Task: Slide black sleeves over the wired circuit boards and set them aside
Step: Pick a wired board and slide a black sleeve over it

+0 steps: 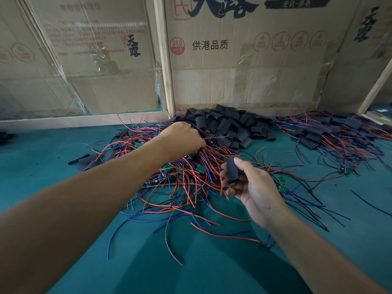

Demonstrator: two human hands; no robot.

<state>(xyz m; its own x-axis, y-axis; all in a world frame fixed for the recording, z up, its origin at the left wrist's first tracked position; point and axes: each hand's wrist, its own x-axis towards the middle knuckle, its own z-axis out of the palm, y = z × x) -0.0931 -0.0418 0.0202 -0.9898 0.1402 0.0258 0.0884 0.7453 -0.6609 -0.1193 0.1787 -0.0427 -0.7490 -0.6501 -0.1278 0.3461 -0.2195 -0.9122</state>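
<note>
Here right hand [253,187] pinched 1 black sleeve [232,170], long axis near upright, open end up. Left hand [182,136] reached beyond it, fingers curled into wire pile [191,166], apparently gripping wires; board hidden. Left hand nearer boards.

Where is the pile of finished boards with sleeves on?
In the head view, the finished pile lies far right on the green table, right of the loose sleeves.

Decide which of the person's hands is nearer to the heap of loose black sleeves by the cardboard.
Left. The left hand reaches into the wires right at the edge of the heap of loose black sleeves; the right hand holds one black sleeve closer to the person.
</note>
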